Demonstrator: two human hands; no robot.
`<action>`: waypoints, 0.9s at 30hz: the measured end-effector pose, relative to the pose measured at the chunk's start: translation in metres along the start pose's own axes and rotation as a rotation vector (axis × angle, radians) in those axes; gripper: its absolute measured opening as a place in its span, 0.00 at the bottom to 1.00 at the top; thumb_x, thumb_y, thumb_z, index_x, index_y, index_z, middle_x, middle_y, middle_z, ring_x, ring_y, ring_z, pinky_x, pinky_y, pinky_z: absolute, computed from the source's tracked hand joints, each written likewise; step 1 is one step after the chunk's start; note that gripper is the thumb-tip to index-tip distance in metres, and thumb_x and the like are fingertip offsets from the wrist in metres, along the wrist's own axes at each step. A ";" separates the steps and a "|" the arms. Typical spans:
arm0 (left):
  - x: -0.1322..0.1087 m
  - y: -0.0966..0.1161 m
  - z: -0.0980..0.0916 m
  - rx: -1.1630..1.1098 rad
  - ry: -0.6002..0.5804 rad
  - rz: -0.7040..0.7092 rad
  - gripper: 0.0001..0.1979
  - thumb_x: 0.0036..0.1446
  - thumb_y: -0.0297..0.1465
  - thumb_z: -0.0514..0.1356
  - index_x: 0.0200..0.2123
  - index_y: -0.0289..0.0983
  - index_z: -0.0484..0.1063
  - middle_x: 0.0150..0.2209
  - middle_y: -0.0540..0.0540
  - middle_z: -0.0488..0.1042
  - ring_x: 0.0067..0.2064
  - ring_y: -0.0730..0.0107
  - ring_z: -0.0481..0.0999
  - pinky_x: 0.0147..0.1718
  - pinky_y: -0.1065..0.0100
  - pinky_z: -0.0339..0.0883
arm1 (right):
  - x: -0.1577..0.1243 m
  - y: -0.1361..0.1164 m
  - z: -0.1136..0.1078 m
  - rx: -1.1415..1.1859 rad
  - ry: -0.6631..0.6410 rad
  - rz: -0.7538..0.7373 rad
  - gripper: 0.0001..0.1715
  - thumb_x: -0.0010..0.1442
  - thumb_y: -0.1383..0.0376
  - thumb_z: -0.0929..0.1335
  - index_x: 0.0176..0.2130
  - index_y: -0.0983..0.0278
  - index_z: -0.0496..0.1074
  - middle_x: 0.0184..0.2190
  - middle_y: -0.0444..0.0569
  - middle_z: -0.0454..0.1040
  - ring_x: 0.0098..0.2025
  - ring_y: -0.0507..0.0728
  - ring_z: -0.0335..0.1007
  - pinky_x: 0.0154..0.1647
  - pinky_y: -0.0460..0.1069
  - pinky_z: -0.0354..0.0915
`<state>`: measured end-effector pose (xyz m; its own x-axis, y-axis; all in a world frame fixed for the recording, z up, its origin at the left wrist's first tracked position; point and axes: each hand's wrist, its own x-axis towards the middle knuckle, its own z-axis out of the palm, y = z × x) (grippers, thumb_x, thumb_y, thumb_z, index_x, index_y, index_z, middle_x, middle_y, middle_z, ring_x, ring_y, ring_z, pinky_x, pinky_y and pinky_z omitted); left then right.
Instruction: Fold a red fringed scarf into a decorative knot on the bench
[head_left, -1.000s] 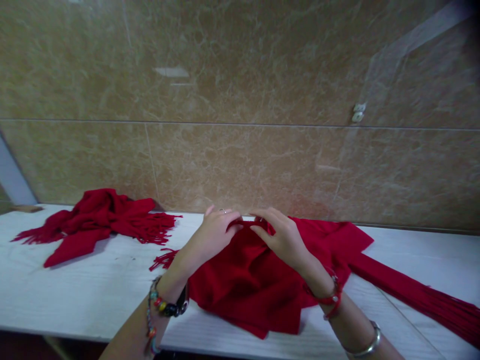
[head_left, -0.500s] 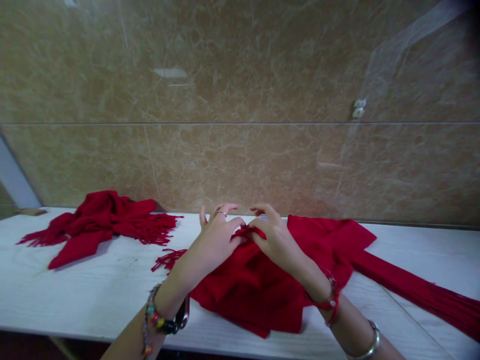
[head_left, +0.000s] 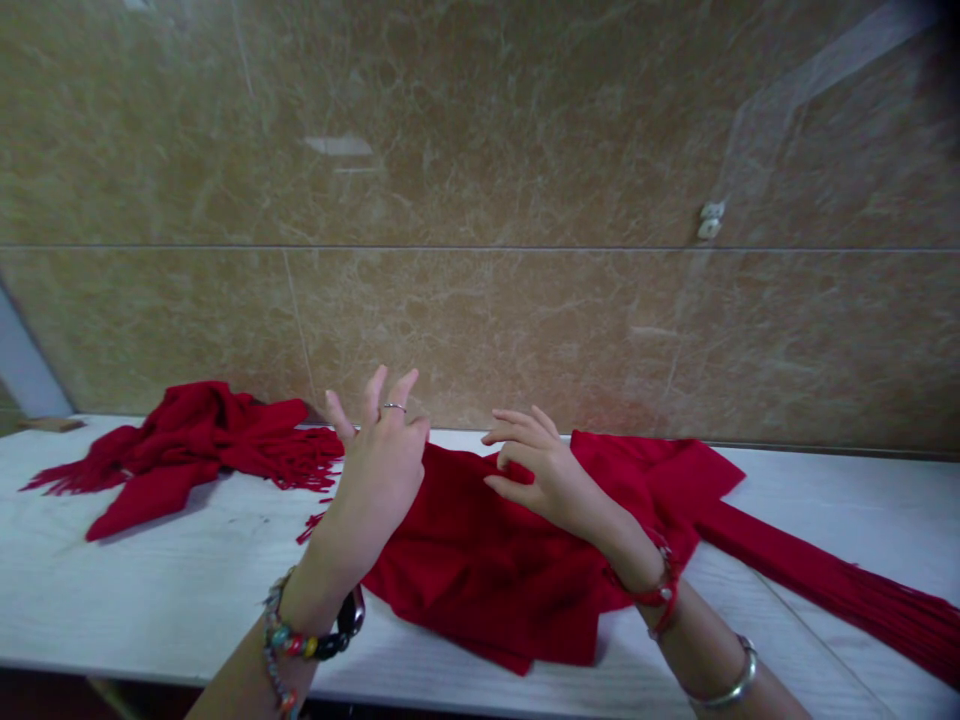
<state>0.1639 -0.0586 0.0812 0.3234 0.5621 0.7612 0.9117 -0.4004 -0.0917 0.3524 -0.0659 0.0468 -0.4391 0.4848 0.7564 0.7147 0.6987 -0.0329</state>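
Observation:
A red fringed scarf (head_left: 480, 560) lies bunched and partly folded on the white table. My left hand (head_left: 382, 470) is at the scarf's upper left edge, index finger bent in and the other fingers raised and spread. It seems to pinch the cloth there, though the thumb is hidden behind the hand. Just above the middle of the scarf's far edge is my right hand (head_left: 547, 465). Its fingers are loosely curved and apart, and red cloth shows in the gap between thumb and fingers.
A second red scarf (head_left: 195, 440) sits crumpled at the left of the white table (head_left: 187, 590). More red cloth (head_left: 667, 470) with a long fringed strip (head_left: 825, 570) stretches to the right edge. A brown tiled wall (head_left: 480, 330) stands behind the table.
My hands were close together, pinching the scarf's far edge. The left hand has moved left, drawing the edge out straighter, and the right hand's fingers have opened.

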 end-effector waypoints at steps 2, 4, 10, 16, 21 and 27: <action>-0.001 0.000 0.002 -0.019 -0.047 -0.006 0.09 0.47 0.22 0.56 0.26 0.40 0.74 0.57 0.45 0.58 0.60 0.48 0.46 0.52 0.36 0.28 | 0.000 -0.001 0.002 -0.032 0.065 -0.012 0.06 0.53 0.66 0.66 0.25 0.63 0.64 0.38 0.49 0.73 0.53 0.59 0.59 0.55 0.64 0.45; -0.002 0.005 0.004 -0.091 -0.157 0.076 0.08 0.47 0.25 0.58 0.30 0.42 0.74 0.58 0.45 0.56 0.60 0.48 0.47 0.51 0.35 0.33 | 0.001 -0.002 0.006 -0.092 0.151 -0.001 0.04 0.53 0.68 0.65 0.26 0.63 0.65 0.38 0.49 0.72 0.51 0.59 0.61 0.56 0.63 0.46; -0.002 0.020 0.006 -0.175 -0.149 0.128 0.09 0.50 0.25 0.55 0.25 0.41 0.74 0.57 0.47 0.59 0.60 0.54 0.49 0.53 0.39 0.31 | 0.002 -0.001 0.008 -0.095 0.201 0.035 0.03 0.54 0.70 0.64 0.30 0.63 0.68 0.40 0.51 0.71 0.50 0.58 0.61 0.55 0.61 0.49; 0.001 0.011 -0.004 -0.191 -0.175 0.093 0.09 0.51 0.27 0.56 0.24 0.41 0.74 0.56 0.48 0.61 0.60 0.54 0.50 0.54 0.40 0.33 | 0.001 0.002 0.005 0.090 -0.067 0.003 0.01 0.51 0.67 0.67 0.29 0.63 0.69 0.44 0.53 0.68 0.49 0.58 0.61 0.49 0.57 0.58; -0.002 0.006 -0.001 -0.149 -0.143 0.083 0.10 0.52 0.29 0.55 0.23 0.41 0.74 0.53 0.47 0.64 0.59 0.54 0.52 0.53 0.40 0.34 | 0.003 -0.004 0.002 0.205 0.021 0.034 0.08 0.50 0.71 0.65 0.22 0.63 0.62 0.36 0.50 0.71 0.49 0.58 0.62 0.51 0.59 0.56; -0.005 0.006 0.002 -0.091 -0.130 0.097 0.09 0.51 0.26 0.56 0.23 0.40 0.74 0.52 0.46 0.66 0.58 0.52 0.53 0.53 0.39 0.32 | 0.004 -0.006 -0.007 0.278 0.019 0.051 0.04 0.52 0.67 0.66 0.26 0.62 0.64 0.23 0.41 0.70 0.28 0.50 0.68 0.49 0.54 0.60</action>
<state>0.1680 -0.0620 0.0760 0.4445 0.6039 0.6615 0.8496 -0.5183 -0.0977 0.3499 -0.0721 0.0550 -0.3940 0.5152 0.7611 0.5579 0.7922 -0.2475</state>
